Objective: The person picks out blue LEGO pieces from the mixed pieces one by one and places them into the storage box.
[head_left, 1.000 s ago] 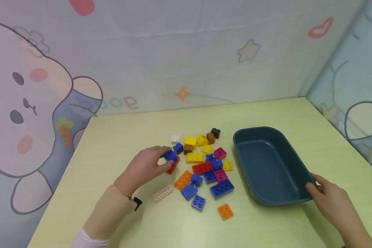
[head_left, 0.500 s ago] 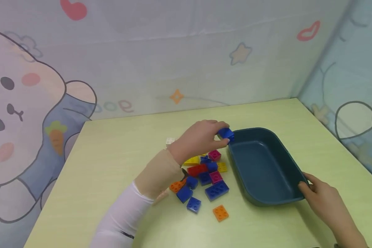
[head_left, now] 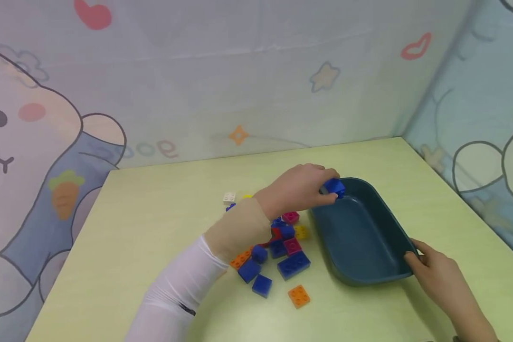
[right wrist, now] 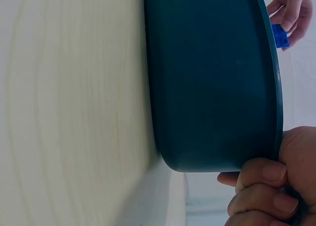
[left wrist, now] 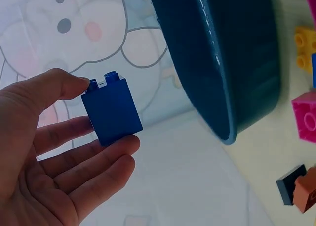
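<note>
Between thumb and fingers my left hand [head_left: 301,189] pinches a blue toy brick [left wrist: 112,111], with two studs showing along its top edge in the left wrist view. In the head view this hand is over the far left corner of a dark teal tub [head_left: 363,232], whose visible floor is bare. My right hand [head_left: 436,275] grips the tub's near right corner, thumb over the rim and fingers outside below it. Left of the tub lie loose bricks, among them a long blue brick [head_left: 293,264], a magenta brick [head_left: 292,246] and a flat orange brick [head_left: 299,296].
My left forearm and sleeve [head_left: 184,285] cover part of the brick pile. A white brick [head_left: 229,198] lies at its far left. Behind the pale table [head_left: 154,199] hangs a cartoon-printed cloth [head_left: 188,85], and another runs along the right side.
My left hand has carried the blue brick from the left of the pile, rightward to above the tub. The right hand keeps its grip on the tub's corner. The head view has shifted slightly.
</note>
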Tool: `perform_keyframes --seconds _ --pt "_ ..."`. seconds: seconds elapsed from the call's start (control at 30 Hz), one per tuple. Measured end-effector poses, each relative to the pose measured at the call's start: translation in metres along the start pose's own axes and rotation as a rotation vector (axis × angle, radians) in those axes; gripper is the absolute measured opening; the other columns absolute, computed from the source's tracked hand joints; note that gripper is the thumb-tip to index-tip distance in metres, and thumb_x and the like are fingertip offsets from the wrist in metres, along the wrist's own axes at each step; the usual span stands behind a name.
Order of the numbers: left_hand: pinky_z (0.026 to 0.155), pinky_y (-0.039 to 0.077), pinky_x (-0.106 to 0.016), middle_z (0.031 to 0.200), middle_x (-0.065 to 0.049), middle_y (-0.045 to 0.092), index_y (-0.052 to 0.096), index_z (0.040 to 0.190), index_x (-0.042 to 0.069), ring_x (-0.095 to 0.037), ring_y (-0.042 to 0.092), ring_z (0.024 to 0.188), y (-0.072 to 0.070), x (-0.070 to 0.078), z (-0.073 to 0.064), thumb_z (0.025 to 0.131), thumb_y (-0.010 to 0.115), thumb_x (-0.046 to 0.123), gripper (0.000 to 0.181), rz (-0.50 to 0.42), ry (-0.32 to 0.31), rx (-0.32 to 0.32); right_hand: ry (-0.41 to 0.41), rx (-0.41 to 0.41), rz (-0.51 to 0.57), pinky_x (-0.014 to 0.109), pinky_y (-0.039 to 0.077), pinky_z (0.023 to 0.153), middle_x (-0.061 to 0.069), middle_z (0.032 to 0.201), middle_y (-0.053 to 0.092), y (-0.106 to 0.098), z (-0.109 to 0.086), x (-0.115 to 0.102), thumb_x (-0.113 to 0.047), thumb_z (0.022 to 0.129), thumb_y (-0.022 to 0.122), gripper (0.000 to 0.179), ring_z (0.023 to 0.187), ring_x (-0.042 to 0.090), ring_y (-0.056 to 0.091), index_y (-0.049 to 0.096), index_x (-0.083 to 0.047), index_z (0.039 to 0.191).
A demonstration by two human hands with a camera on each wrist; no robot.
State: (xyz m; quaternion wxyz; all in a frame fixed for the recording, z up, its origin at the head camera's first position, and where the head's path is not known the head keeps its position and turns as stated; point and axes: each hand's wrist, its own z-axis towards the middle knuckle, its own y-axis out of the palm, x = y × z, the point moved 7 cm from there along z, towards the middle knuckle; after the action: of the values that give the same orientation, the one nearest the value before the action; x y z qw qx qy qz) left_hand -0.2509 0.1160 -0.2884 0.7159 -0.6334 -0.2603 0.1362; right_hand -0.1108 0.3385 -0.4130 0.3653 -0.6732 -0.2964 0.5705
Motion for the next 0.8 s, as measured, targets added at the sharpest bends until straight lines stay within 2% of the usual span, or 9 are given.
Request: perform_keyframes --seconds 0.23,0.43,0.63,0.8 --pt "0.085 0.05 -0.022 0.123 0.001 0.064 0.056 0.142 0.016 -0.01 0.06 0.096 0.035 0.002 0.013 0.102 0.058 0.038 0.046 0.051 0.006 -0.066 -0.012 0.015 0.01 0.031 0.033 0.05 0.002 0.063 0.041 0.0 -0.003 -0.001 -0.032 0.109 0.038 0.059 0.052 0.017 0.038 0.038 0.016 0.144" --pt "0.088 0.05 -0.023 0.129 0.002 0.063 0.054 0.144 0.019 -0.01 0.061 0.104 0.064 0.003 0.025 0.102 0.056 0.043 0.048 0.114 0.001 -0.116 -0.012 0.028 0.014 0.031 0.033 0.051 0.001 0.062 0.039 -0.001 -0.003 -0.004 -0.029 0.108 0.04 0.057 0.052 0.016 0.037 0.039 0.016 0.143" --pt "0.091 0.051 -0.025 0.13 0.001 0.062 0.053 0.145 0.019 -0.012 0.061 0.107 0.087 0.002 0.036 0.101 0.058 0.044 0.051 0.162 0.016 -0.16 -0.022 0.038 0.033 0.031 0.032 0.049 0.0 0.061 0.039 0.001 -0.004 -0.003 -0.03 0.108 0.039 0.057 0.049 0.015 0.035 0.04 0.015 0.143" --pt "0.09 0.051 -0.025 0.125 0.003 0.065 0.057 0.141 0.021 -0.012 0.061 0.103 0.104 0.0 0.041 0.1 0.061 0.043 0.047 0.158 0.014 -0.209 -0.035 0.054 0.034 0.03 0.031 0.047 0.0 0.06 0.038 -0.001 -0.005 -0.003 -0.03 0.108 0.04 0.056 0.048 0.014 0.033 0.041 0.014 0.143"
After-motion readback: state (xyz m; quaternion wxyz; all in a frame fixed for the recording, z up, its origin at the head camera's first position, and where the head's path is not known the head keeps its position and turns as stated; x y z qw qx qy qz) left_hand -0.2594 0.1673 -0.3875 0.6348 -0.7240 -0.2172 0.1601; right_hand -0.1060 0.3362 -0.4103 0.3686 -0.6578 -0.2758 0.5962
